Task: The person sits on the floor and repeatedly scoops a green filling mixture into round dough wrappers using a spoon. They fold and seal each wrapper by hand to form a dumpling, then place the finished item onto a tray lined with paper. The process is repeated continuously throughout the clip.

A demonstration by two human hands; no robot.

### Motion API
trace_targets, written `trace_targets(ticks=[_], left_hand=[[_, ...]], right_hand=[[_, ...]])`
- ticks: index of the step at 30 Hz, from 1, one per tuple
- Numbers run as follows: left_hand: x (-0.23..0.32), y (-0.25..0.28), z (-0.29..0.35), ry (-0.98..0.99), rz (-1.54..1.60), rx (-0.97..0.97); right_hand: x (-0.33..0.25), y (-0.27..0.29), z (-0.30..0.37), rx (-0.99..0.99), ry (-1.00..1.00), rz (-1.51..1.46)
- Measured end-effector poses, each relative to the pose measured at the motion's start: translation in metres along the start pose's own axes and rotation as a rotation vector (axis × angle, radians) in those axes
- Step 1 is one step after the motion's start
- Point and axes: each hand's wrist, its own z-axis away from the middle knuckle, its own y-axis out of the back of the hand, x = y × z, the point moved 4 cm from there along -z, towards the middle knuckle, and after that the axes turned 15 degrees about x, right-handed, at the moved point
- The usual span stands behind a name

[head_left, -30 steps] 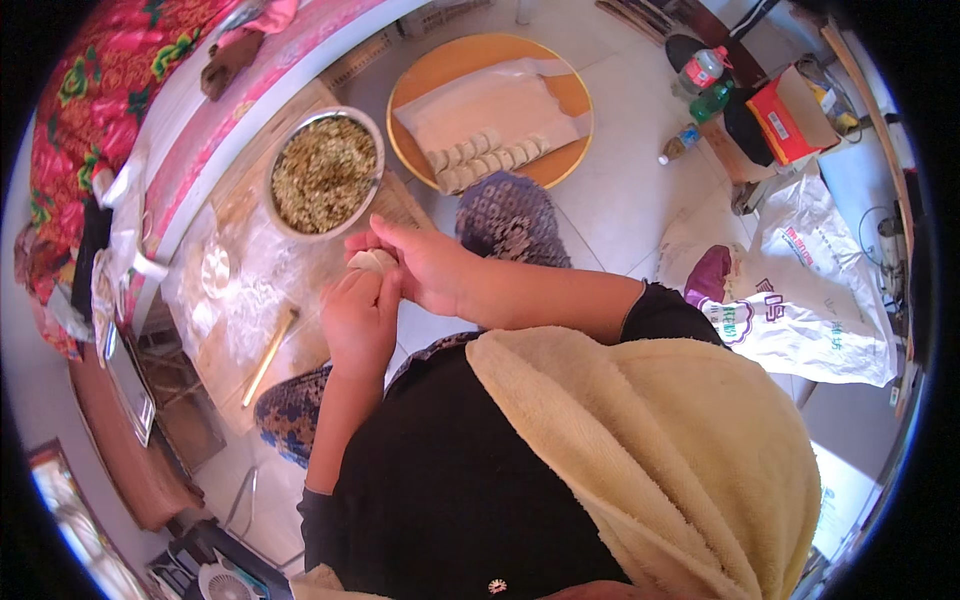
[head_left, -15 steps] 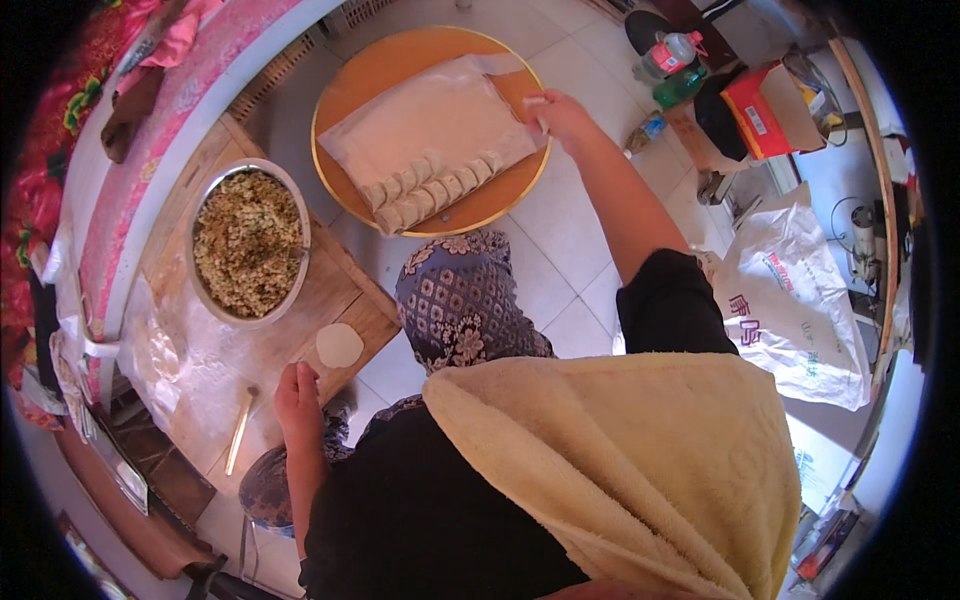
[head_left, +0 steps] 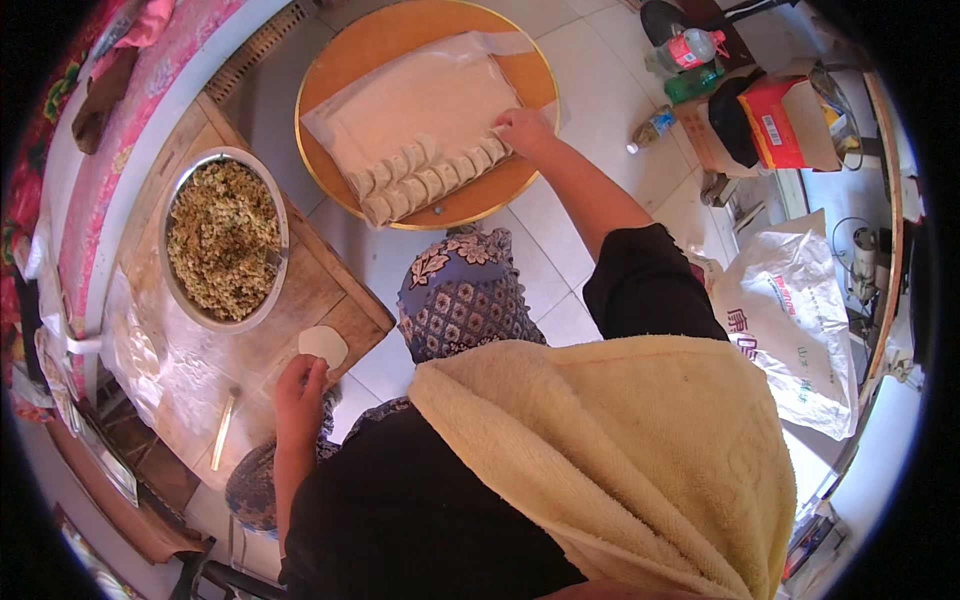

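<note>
My right hand (head_left: 525, 132) reaches over a round orange board (head_left: 430, 22) with a gold rim. Its fingers are closed on a pale dumpling at the right end of the front row; my fingers partly cover it. Several dumplings (head_left: 430, 183) stand in two rows along the near edge of a floured sheet (head_left: 420, 95). On the wooden table to the left, my left hand (head_left: 298, 400) is closed, with nothing visible in it. Its fingertips overlap the near edge of a round dough wrapper (head_left: 322, 346) in this view; whether they touch it I cannot tell.
A metal bowl (head_left: 286, 240) of chopped filling (head_left: 222, 240) stands on the floured wooden table (head_left: 345, 275). A thin rolling pin (head_left: 222, 432) lies near its front. Bottles (head_left: 690, 50), a red box (head_left: 775, 125) and a white sack (head_left: 790, 320) are on the right.
My right hand has come down and toward me with the dumpling, to the end of the front row. My left hand has moved slightly closer to the wrapper. The view has shifted a little.
</note>
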Motion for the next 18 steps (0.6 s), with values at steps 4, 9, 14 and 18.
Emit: trace_targets(ticks=[4,9,14,18], left_hand=[[0.0,-0.003,-0.002,0.024,-0.01,-0.053],[-0.016,0.001,0.001,0.064,0.005,-0.033],[-0.027,0.008,-0.003,0.012,-0.122,0.018],[-0.078,0.026,-0.014,0.053,-0.2,0.25]], right_hand=[[0.008,-0.004,-0.001,-0.015,0.017,-0.058],[0.001,0.001,0.002,-0.049,0.04,0.031],[0.04,-0.029,-0.017,-0.023,0.373,0.322],[0.013,0.004,-0.035,0.024,0.189,0.153]])
